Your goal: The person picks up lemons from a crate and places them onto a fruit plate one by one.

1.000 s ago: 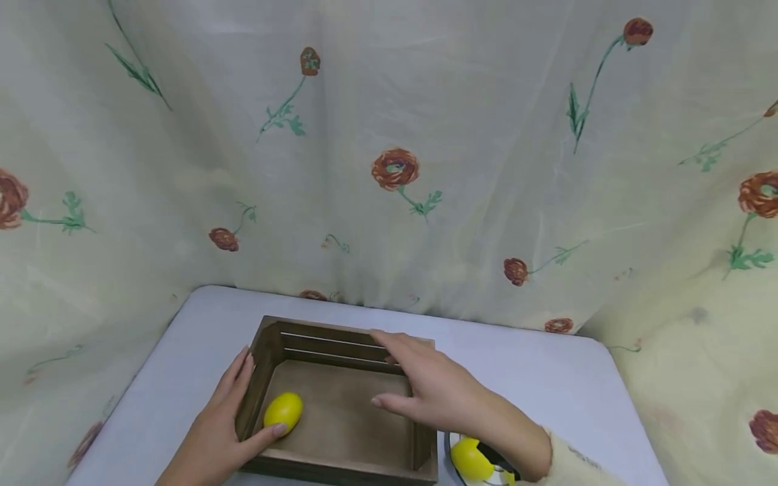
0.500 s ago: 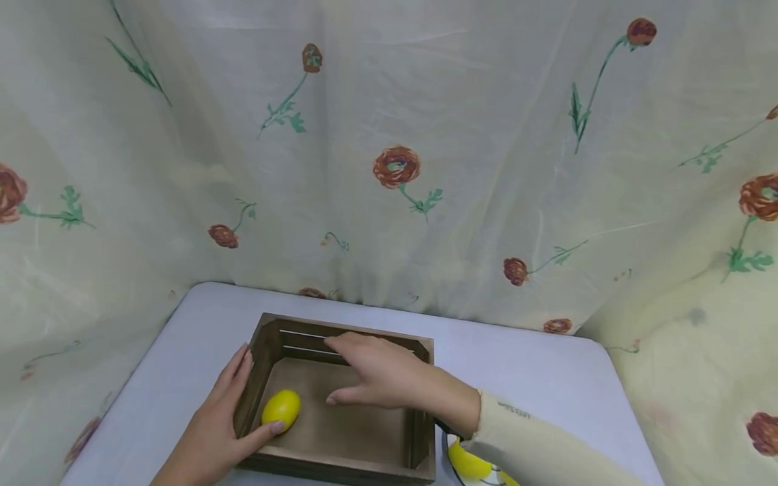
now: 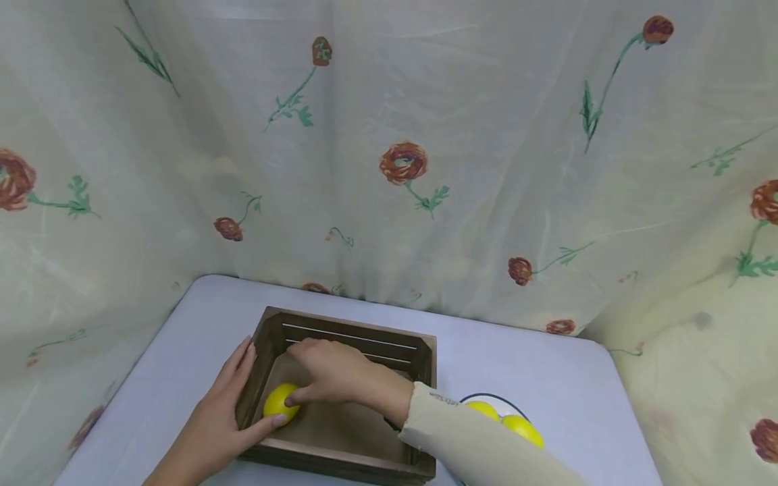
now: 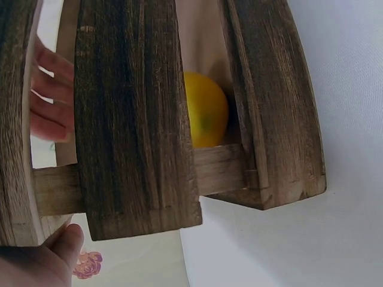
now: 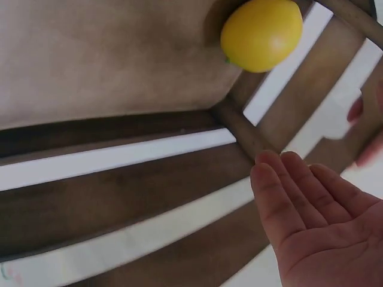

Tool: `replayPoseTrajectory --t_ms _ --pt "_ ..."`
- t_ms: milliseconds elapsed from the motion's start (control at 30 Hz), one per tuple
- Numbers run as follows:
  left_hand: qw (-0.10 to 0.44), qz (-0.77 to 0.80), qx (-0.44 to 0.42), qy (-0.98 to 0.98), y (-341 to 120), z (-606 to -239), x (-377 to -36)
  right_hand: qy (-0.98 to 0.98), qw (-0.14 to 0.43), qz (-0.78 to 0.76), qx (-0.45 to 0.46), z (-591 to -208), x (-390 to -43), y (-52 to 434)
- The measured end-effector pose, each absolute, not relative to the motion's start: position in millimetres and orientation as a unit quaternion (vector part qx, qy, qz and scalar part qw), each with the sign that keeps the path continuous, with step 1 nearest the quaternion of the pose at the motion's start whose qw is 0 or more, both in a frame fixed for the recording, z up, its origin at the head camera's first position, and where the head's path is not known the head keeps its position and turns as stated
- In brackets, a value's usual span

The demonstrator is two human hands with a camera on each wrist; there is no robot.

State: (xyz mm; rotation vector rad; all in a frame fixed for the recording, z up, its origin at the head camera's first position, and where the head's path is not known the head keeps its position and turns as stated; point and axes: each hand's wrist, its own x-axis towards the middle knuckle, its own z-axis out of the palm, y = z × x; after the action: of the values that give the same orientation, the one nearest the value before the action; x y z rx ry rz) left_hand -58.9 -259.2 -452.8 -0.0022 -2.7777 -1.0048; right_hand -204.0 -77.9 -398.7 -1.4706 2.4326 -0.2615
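Observation:
A brown slatted wooden crate (image 3: 365,462) stands on the table, with a yellow lemon (image 3: 276,403) lying on its floor at the left. My left hand (image 3: 213,422) holds the crate's left wall, thumb over the near corner rim. Through the slats in the left wrist view, part of the lemon (image 4: 206,110) shows. My right hand (image 3: 334,371) is inside the crate, close to the lemon, its thumb overlapping it in the head view. In the right wrist view, that hand's fingers (image 5: 275,203) are extended side by side, palm empty, apart from the lemon (image 5: 263,34).
To the right of the crate, a white plate with a dark rim (image 3: 507,405) carries more lemons (image 3: 523,429), partly covered by the right sleeve (image 3: 480,439). A flowered curtain (image 3: 389,202) hangs behind the white table (image 3: 535,364).
My right hand has moved left across the crate to the lemon. The left hand stays on the crate wall, and the lemon has not visibly shifted. More of the plate is uncovered.

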Motion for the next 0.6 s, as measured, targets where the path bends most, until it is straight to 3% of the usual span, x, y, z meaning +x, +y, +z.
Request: replayPoseTrajectory --t_ms 233,467,600 --pt "0.088 -0.339 0.002 -0.937 -261 -454 -59 0.851 0.145 -0.047 -0.503 -413 -199 -101" --pt "0.086 -0.335 0.006 -0.938 -261 -455 -60 0.864 0.207 -0.036 -0.458 -429 -191 -114" --pt "0.086 -0.328 0.008 -0.941 -260 -453 -60 0.857 0.193 -0.021 -0.478 -440 -188 -115"
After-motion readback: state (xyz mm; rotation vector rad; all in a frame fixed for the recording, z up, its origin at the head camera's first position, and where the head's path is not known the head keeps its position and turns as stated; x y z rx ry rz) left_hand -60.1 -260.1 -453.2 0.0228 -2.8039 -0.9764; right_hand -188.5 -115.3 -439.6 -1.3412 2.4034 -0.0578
